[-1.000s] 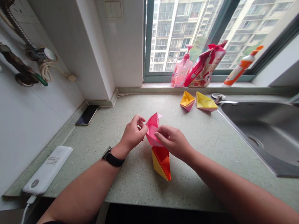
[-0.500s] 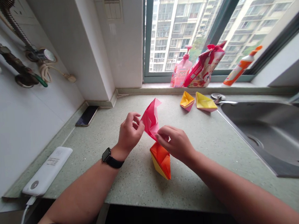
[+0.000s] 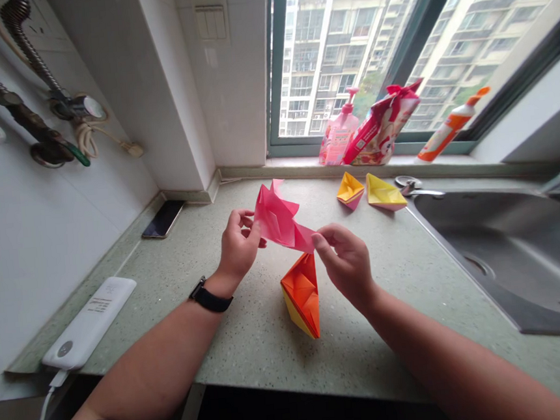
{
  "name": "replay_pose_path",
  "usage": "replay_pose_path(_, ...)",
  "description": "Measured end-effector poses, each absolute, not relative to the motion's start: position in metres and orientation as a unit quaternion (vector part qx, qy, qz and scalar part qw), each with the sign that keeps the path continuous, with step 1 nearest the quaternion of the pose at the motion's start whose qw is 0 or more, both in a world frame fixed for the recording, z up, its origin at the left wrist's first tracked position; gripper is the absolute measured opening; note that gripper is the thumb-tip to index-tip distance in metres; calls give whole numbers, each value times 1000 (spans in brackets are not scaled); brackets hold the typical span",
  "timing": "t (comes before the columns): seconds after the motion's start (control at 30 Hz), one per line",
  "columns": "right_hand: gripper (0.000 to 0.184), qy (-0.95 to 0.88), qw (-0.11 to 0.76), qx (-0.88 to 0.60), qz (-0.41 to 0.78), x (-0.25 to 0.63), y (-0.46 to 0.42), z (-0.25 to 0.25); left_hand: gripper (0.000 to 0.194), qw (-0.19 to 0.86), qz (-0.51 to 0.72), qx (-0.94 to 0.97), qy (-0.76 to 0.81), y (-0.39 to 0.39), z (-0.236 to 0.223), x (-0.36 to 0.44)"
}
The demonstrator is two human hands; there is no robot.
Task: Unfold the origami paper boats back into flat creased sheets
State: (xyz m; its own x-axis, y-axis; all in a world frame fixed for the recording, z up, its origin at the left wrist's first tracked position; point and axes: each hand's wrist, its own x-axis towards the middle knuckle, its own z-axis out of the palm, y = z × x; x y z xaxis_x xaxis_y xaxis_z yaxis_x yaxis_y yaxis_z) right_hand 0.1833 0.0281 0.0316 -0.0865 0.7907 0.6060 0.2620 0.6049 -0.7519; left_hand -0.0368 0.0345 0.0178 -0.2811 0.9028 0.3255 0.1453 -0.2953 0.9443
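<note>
paper, bright pink and creased into peaks and folds, is stretched between the person's two hands, in front of their body and over the pale green speckled surface. the left hand has its left edge, thumb in front and fingers curled behind; the right hand pinches the lower right corner between thumb and fingertip. just below that corner, on the near side, sits a folded boat, orange inside and yellow outside; i can't tell whether the two touch. a black watch circles the left wrist. farther back, beside the metal sink, are two more folded pieces, an orange-yellow one and a yellow one, close together. over on the left lie a dark phone against the wall edge and a white power bank with its cable plugged in.
</note>
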Motion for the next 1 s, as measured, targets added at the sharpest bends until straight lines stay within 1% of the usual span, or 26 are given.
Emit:
replay_pose_path(0.13, 35, -609, 599, -394, 338, 189, 44, 25, 34, 317, 654, 474, 498, 45, 14, -41)
replay_pose_path(0.23, 37, -574, 603, -401, 383, 193, 55, 20, 36, 325, 668, 457, 490, 49, 11, -44)
replay_pose_path(0.33, 38, -568, 584, -417, 404, 196, 63, 16, 34, 322, 670, 458, 488, 50, 10, -44)
replay_pose_path(0.47, 38, -576, 549, -451, 404, 202, 74, 11, 32, 319, 684, 452, 476, 51, 10, -44)
replay_pose_path(0.7, 40, -566, 516, -468, 440, 206, 84, 9, 39, 411, 707, 397, 417, 53, 9, -41)
replay_pose_path(0.77, 38, -589, 494, -485, 417, 208, 86, 9, 40, 430, 702, 391, 411, 53, 7, -39)
replay_pose_path(0.83, 34, -624, 485, -504, 348, 209, 87, 7, 40, 435, 691, 395, 421, 53, 6, -38)
replay_pose_path(0.93, 29, -673, 520, -485, 201, 209, 84, 9, 40, 419, 682, 408, 440, 52, 5, -36)
replay_pose_path(1.0, 20, -702, 552, -435, 113, 208, 77, 17, 39, 401, 679, 422, 448, 50, 7, -35)
